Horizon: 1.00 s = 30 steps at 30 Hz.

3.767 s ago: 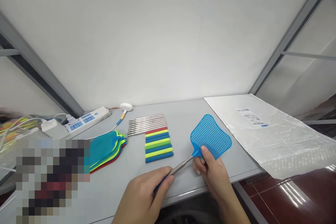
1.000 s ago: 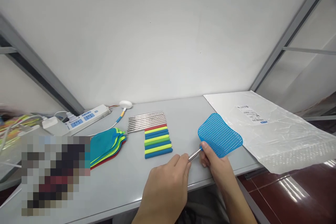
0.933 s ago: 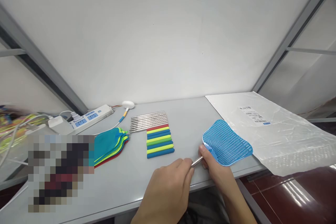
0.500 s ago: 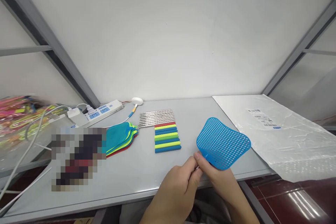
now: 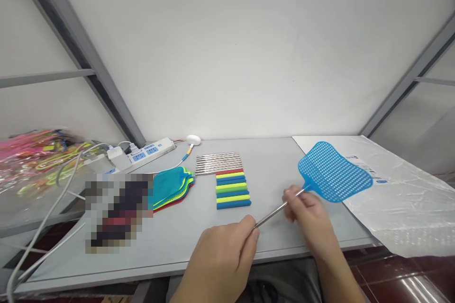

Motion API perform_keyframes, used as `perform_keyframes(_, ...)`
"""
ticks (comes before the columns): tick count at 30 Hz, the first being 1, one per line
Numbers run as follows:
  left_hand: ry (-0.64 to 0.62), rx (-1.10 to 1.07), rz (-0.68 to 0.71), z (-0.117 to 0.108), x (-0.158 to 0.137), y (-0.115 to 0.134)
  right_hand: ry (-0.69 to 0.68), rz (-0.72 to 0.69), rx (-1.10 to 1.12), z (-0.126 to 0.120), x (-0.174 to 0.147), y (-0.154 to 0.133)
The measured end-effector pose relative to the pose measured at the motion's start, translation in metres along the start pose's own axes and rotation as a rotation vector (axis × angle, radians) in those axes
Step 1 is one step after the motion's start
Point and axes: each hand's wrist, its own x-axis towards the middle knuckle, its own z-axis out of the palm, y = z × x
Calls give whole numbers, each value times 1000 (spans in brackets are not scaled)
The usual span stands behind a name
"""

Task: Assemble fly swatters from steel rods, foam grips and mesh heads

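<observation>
A blue fly swatter has its mesh head [image 5: 334,172] raised over the right part of the grey table [image 5: 149,241], partly above the plastic sheet. Its telescopic metal rod [image 5: 276,209] is drawn out and runs down-left. My left hand [image 5: 222,258] is closed around the rod's lower, handle end. My right hand [image 5: 307,206], slightly blurred, grips the rod just below the mesh head.
A row of coloured foam grips with steel rods [image 5: 231,184] lies mid-table. Stacked swatter heads [image 5: 170,184] lie to their left. A power strip [image 5: 149,149] and cables sit at the back left. A clear plastic bag [image 5: 398,189] covers the right end. A blurred patch hides something left.
The rod was pushed in short half a second ago; now it is pulled out long again. My right hand and the mesh head moved right and up. The camera turned left.
</observation>
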Motion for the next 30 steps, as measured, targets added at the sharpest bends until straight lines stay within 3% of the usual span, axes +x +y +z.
perform_keyframes(3,27,32,35,6,2,3,-230,26,-118,18,-17,3)
perform_keyframes(12,-6,195,81,-11,-3,-7,-211,59,-274,-3,-20,-5)
perform_keyframes(16,-13,198,37,-17,-8,-12,-125,39,-256,-19,-13,1)
perform_keyframes(23,-55,34,-78,-36,-19,-39,147,-35,-21,-54,17,-6)
perform_keyframes(30,-47,-48,-123,-30,-16,-41,189,-14,79,-46,22,-8)
